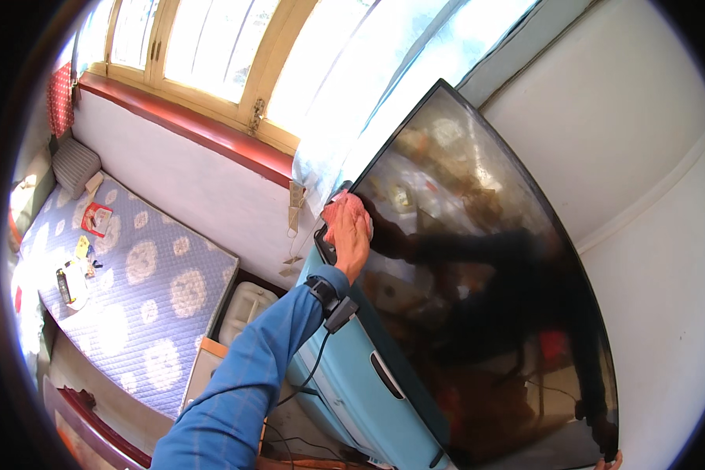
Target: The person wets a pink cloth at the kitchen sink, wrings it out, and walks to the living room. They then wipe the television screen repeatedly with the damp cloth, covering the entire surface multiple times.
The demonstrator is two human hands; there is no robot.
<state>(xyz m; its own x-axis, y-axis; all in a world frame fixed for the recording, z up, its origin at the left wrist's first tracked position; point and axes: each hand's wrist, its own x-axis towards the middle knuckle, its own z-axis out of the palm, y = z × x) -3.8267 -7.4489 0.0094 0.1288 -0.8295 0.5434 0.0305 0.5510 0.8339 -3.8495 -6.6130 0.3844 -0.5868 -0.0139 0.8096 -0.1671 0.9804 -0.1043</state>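
My left hand (pixel 352 238), in a blue sleeve with a black strap and device at the wrist, presses a pink cloth (pixel 339 216) against the left edge of a large flat-screen television (pixel 476 282). The dark screen reflects an arm and the room. Only the fingers of my right hand (pixel 610 462) show, at the screen's lower right corner; they appear to touch its edge. Under the television stands a light blue case-like unit (pixel 352 364) with a dark recessed handle. A cable hangs from the wrist device.
A window (pixel 211 50) with a red sill (pixel 194 126) and pale curtain (pixel 329 164) lies behind. Left is a bed with a quilted blue cover (pixel 147 305), bearing a red packet (pixel 97 219) and small items. A white plastic container (pixel 248 308) and cables (pixel 294 437) are near my arm.
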